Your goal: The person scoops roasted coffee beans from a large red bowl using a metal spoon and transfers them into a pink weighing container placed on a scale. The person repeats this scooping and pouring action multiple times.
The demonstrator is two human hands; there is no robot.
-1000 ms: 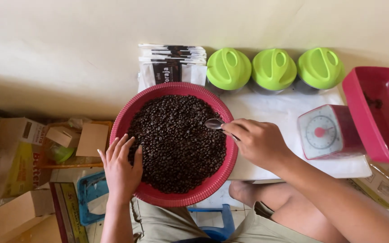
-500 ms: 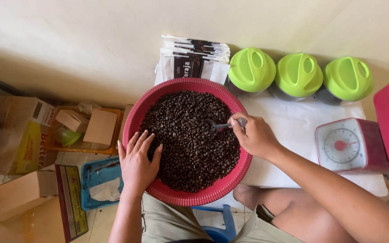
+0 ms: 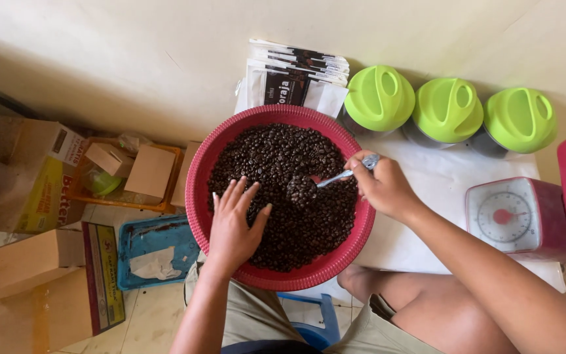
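Observation:
A round red plastic basin (image 3: 199, 196) sits in front of me, filled with dark roasted coffee beans (image 3: 276, 157). My left hand (image 3: 234, 226) lies flat on the beans at the near left side, fingers spread. My right hand (image 3: 382, 187) grips the handle of a metal spoon (image 3: 325, 182) at the basin's right rim. The spoon's bowl is heaped with beans near the middle of the basin.
Three jars with green lids (image 3: 445, 109) line the wall, beside a stack of white and black pouches (image 3: 293, 82). A pink kitchen scale (image 3: 512, 216) stands on white paper at right. Cardboard boxes (image 3: 24, 262), a blue tray (image 3: 152, 249) and an orange tray crowd the floor at left.
The camera has shifted, so the basin sits more to the left. My right hand has dipped the spoon into the beans and it now holds a heap. My left hand moved further onto the beans.

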